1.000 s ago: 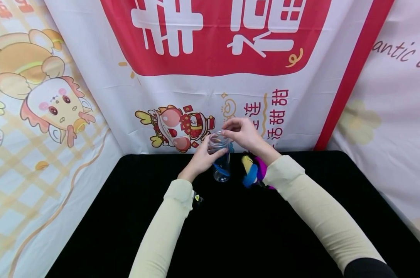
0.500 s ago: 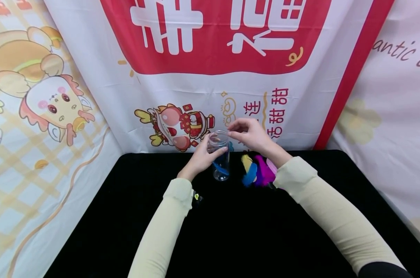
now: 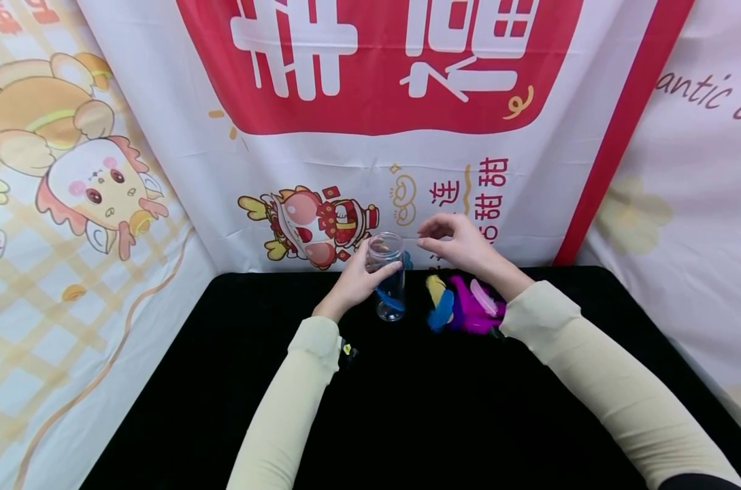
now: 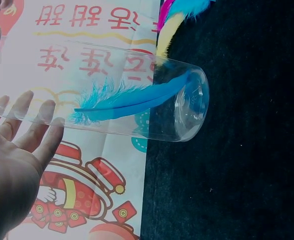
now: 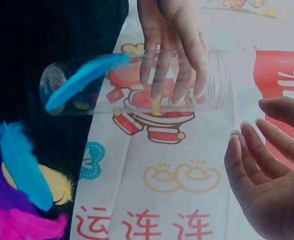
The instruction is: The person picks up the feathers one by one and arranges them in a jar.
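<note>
My left hand (image 3: pixel 352 282) grips a clear, threaded-neck plastic jar (image 3: pixel 390 312) near its top, with the fingers wrapped around the far side. One blue feather (image 4: pixel 132 103) lies inside, slanted, its end against the base. No lid covers the jar's mouth in the head view. To the right of that mouth, my right hand (image 3: pixel 458 243) hangs in the air, apart from the jar. Its fingers are relaxed and the thumb stands away from them, with nothing between, as the right wrist view shows.
On the black tabletop (image 3: pixel 407 408), right of the jar, lies a pile of loose feathers: a yellow one (image 3: pixel 434 287), a blue one (image 3: pixel 441 310), a pink one (image 3: pixel 483 297), purple and magenta ones. A small dark object (image 3: pixel 348 350) is beside the left cuff. A printed cloth (image 3: pixel 370 156) hangs behind.
My right hand has drawn away from the jar's mouth to the right, uncovering more of the feather pile. The left hand and jar have stayed in place.
</note>
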A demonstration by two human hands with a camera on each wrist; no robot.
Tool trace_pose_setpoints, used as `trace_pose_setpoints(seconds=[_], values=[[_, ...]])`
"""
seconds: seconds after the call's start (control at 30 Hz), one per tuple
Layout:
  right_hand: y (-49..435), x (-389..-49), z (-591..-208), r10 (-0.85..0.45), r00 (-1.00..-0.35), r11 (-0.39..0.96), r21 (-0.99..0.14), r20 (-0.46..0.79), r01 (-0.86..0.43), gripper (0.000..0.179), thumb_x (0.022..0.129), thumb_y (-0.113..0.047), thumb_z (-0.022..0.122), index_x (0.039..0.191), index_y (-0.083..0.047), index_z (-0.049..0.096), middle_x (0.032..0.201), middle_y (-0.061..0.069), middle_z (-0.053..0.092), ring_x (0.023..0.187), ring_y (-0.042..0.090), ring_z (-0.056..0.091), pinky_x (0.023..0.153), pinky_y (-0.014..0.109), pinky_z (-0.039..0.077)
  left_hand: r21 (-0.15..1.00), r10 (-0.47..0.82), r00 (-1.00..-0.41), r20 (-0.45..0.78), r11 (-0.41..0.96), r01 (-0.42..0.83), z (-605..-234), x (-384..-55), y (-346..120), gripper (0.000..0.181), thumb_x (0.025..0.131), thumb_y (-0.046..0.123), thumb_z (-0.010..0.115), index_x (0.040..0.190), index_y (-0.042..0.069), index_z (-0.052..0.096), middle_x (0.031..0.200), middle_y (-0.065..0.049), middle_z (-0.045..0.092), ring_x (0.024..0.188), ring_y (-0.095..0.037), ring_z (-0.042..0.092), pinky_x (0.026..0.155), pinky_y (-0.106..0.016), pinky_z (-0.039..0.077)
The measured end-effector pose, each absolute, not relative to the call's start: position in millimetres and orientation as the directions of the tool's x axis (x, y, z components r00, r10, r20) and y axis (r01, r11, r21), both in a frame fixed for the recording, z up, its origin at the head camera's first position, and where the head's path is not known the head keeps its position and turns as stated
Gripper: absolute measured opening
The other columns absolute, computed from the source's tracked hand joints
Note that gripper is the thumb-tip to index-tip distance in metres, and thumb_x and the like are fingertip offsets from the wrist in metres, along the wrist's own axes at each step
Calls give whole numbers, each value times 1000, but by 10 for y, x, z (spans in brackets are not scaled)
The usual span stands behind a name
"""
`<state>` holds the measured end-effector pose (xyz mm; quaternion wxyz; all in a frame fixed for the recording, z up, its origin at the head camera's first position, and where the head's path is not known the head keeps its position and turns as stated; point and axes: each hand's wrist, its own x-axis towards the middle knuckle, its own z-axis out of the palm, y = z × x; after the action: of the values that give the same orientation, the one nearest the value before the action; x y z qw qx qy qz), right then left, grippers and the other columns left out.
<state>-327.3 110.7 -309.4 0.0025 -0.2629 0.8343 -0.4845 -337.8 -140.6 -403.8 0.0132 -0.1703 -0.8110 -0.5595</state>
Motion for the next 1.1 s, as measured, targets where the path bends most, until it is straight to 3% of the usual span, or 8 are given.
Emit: trace_pose_setpoints(seconds=[0.23, 0.57, 0.73, 0.87, 1.1], values=[[1214, -3270, -3109, -436, -871, 439, -791, 227, -426, 26, 98, -21, 71, 118, -5, 70, 109, 12, 71, 97, 25, 66, 75, 32, 58, 904, 258, -945, 202, 322, 281, -4040, -3375, -1404, 74, 92, 55, 72, 150, 22, 40, 136, -1, 56, 128, -27, 58, 108, -48, 48], [1336, -3285, -3176, -395, -891, 480, -777, 222, -407, 26, 96, -22, 74, 116, -6, 71, 107, 12, 72, 96, 24, 66, 76, 31, 56, 904, 263, -943, 204, 319, 285, -4029, -3371, -1408, 81, 93, 52, 72, 155, 14, 35, 137, -3, 55, 128, -28, 57, 109, -48, 47], [1384, -3299, -3219, -391, -891, 468, -783, 232, -410, 25, 96, -19, 74, 116, -5, 71, 107, 13, 72, 94, 25, 66, 71, 28, 56, 904, 260, -944, 203, 320, 283, -4023, -3364, -1402, 76, 93, 51, 72, 152, 18, 38, 137, -2, 55, 128, -28, 58, 108, -47, 48], [1416, -3311, -3241, -383, -894, 474, -782, 231, -405, 24, 96, -14, 72, 117, -2, 70, 108, 15, 72, 96, 24, 65, 74, 28, 55, 905, 258, -945, 202, 321, 281, -4018, -3359, -1395, 70, 93, 52, 72, 149, 23, 40, 136, -1, 55, 127, -27, 58, 107, -47, 49], [1493, -3340, -3300, -380, -897, 484, -779, 224, -400, 23, 97, -16, 72, 116, -3, 70, 108, 15, 72, 95, 22, 65, 78, 29, 53, 905, 257, -946, 199, 321, 278, -4022, -3355, -1397, 68, 94, 49, 72, 149, 23, 40, 136, -1, 55, 128, -27, 58, 107, -47, 49]])
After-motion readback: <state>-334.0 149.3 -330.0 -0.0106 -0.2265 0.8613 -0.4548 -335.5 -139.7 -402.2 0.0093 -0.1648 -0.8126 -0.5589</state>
